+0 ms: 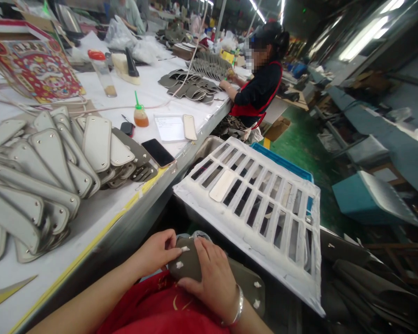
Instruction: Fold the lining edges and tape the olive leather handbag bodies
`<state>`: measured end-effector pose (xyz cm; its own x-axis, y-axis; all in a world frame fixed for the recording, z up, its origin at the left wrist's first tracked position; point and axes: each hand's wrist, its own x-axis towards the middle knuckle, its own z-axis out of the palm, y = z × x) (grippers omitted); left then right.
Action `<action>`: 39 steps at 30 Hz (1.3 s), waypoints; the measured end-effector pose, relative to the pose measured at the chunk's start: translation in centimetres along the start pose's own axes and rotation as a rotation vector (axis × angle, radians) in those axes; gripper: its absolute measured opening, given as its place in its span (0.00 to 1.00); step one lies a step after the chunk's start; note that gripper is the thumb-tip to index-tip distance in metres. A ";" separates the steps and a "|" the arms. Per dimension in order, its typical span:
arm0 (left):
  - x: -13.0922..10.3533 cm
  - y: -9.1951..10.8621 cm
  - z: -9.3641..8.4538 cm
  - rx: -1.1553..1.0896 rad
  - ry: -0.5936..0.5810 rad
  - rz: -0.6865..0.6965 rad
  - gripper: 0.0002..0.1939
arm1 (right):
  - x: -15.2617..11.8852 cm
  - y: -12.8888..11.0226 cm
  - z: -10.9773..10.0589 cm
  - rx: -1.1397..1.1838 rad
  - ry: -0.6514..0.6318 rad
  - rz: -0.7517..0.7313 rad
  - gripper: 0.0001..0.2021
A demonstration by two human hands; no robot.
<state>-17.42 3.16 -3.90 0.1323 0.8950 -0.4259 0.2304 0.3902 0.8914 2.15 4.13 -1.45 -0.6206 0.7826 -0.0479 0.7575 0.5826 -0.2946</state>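
Observation:
A dark grey-green panel [244,274] with rounded corners lies across my lap, with small white tabs sticking up near both of its ends. My right hand [212,273], wearing a silver bangle, rests over the panel and grips it, fingertips at the far edge. At the panel's left end is my left hand [156,254], fingers curled at the edge and thumb against a white tab [185,249]. What lies under its curled fingers is hidden. On the table to the left, similar pale grey panels [48,153] with metal studs are heaped in overlapping layers.
A white slatted rack [244,232] stands right of the table, with one pale panel [223,185] on it. A phone [158,153], a glue bottle [140,116] and a paper sheet [170,127] lie on the table. A co-worker [259,79] works farther along.

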 end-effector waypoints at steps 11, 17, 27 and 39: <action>0.6 -1.5 0.5 -0.139 -0.046 0.104 0.12 | -0.8 0.0 -0.5 -0.092 -0.044 -0.173 0.28; 0.6 -1.7 0.5 -0.144 -0.065 0.118 0.11 | -1.0 0.1 -0.1 -0.125 -0.087 -0.229 0.31; 0.5 -1.7 0.8 -0.180 -0.074 0.106 0.14 | -2.4 1.9 -1.5 -0.032 -0.109 -0.004 0.45; 0.2 -0.7 -0.6 0.147 -0.060 0.127 0.15 | -2.6 2.0 -1.3 0.078 -0.019 0.074 0.38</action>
<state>-18.08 3.20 -4.54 0.2252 0.9188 -0.3242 0.3458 0.2357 0.9082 5.53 3.50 -0.63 -0.5681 0.8180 -0.0902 0.7836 0.5042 -0.3630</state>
